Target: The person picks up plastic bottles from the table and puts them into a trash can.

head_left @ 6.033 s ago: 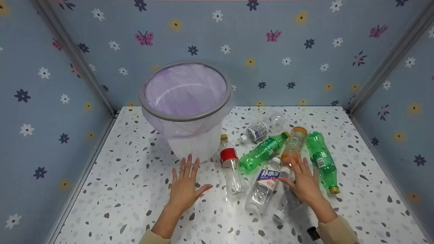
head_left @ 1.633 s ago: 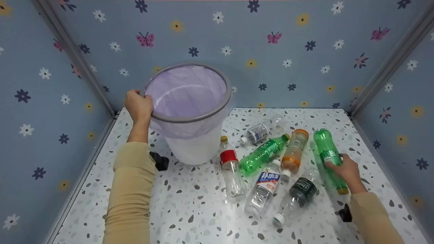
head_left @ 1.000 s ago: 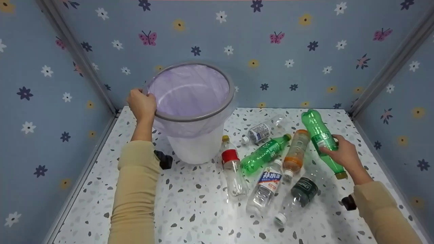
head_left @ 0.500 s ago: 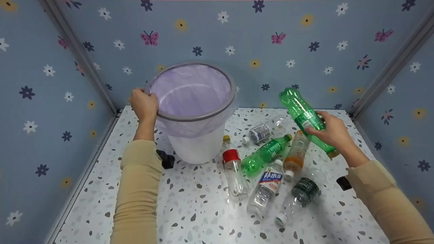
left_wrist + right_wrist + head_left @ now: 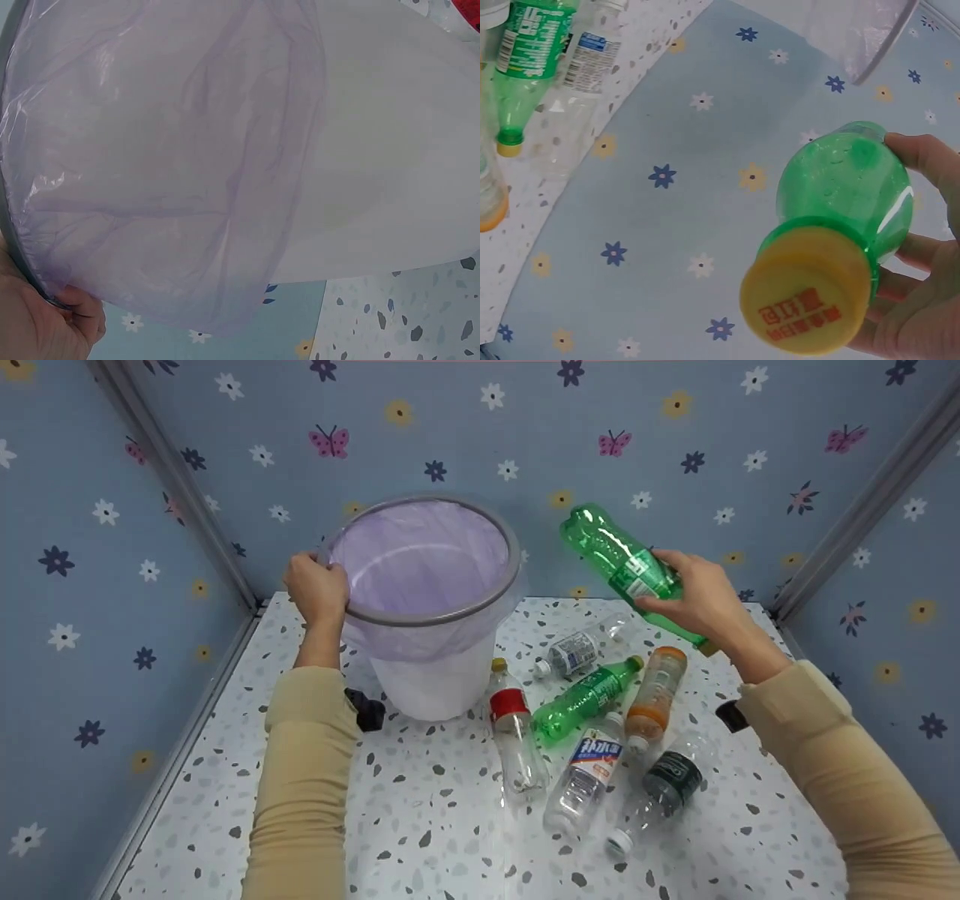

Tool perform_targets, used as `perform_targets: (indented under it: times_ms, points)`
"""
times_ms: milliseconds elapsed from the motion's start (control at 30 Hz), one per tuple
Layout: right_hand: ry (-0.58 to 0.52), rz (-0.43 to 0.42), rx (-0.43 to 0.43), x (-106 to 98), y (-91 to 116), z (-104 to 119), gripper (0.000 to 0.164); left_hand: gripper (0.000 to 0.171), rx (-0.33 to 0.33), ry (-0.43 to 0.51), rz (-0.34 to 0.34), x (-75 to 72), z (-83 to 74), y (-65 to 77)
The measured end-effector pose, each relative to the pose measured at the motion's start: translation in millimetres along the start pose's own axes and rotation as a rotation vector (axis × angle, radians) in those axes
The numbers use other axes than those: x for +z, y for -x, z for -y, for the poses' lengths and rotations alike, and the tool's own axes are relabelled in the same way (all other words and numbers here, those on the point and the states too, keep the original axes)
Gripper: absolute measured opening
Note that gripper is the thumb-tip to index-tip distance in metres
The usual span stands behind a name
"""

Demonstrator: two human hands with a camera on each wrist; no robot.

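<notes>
My left hand (image 5: 319, 587) grips the grey rim (image 5: 420, 619) of a white trash can (image 5: 435, 690) lined with a thin purple bag (image 5: 420, 562). In the left wrist view the fingers (image 5: 84, 313) curl over that rim, and the bag (image 5: 165, 150) drapes down outside the can. My right hand (image 5: 701, 592) holds a green plastic bottle (image 5: 611, 547) around its label, raised above the table to the right of the can. The bottle is tilted, its base up toward the can and its yellow cap (image 5: 806, 292) toward my wrist.
Several plastic bottles lie on the speckled table (image 5: 420, 825): a red-labelled one (image 5: 517, 742) by the can, a smaller green one (image 5: 585, 699), an orange-capped one (image 5: 656, 694), and clear ones (image 5: 585, 780) nearer me. Flowered walls (image 5: 480, 435) stand behind and at both sides.
The left hand has gone from over the table to the can's rim. The right hand has taken the green bottle off the table at the right, lifting it up and leftward toward the can.
</notes>
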State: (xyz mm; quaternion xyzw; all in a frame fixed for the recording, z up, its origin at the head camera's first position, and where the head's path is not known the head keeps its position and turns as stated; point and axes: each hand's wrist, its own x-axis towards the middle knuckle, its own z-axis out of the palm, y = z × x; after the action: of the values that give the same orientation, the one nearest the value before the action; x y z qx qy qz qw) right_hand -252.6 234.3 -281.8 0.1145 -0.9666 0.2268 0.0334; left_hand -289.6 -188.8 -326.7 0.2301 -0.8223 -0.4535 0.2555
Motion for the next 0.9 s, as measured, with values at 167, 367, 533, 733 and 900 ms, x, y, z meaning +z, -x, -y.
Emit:
perform_targets:
  times_ms: [167,367,533,733,900]
  points:
    - [-0.007,0.001,-0.055,-4.1,-11.6,21.8,0.069,0.03,-0.009,-0.005,-0.004,0.1,0.2,-0.5]
    - [0.002,0.017,-0.093,-6.3,-26.4,49.1,0.068,0.029,-0.009,0.009,-0.001,0.0,0.1,0.4]
    - [0.005,0.032,-0.117,-4.3,-38.7,71.1,0.067,0.029,-0.008,0.009,0.003,0.0,-0.3,0.0]
    - [-0.002,0.07,-0.123,1.0,-53.8,97.4,0.066,0.027,0.0,0.002,-0.001,0.0,-0.6,-0.5]
    - [0.006,0.09,-0.144,8.0,-66.8,120.9,0.066,0.027,-0.002,0.005,-0.003,-0.4,0.4,-0.6]
